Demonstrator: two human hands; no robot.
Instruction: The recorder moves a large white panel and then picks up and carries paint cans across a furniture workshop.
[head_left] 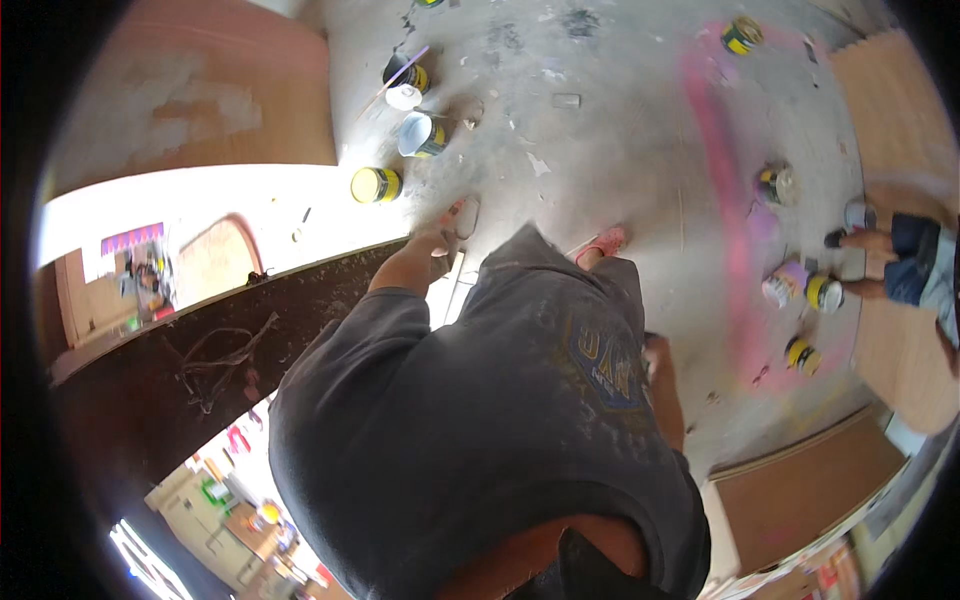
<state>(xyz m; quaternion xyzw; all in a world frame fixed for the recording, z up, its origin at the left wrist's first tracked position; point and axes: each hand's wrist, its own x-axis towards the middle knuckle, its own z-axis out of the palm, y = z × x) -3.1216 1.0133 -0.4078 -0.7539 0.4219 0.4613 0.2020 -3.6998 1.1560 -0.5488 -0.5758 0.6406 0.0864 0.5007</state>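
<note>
My left hand (438, 252) is at the end of a dark wooden board (300, 292). Its fingers look curled, and a small greyish thing shows at them, too blurred to name. My right hand (658, 362) hangs beside my dark grey shirt (500, 400), bent round a small dark thing at the fingers that I cannot make out. Part of each hand is hidden. Below, my feet stand on the floor in pink clogs (608, 241).
On the grey floor (600, 150), left, stand a yellow-lidded can (376, 185), an open bucket (423, 135) and a can with a stick (405, 72). Several more cans, including a white-topped one (778, 185), stand right near a pink stripe (728, 200). Another person (905, 255) is at the right edge.
</note>
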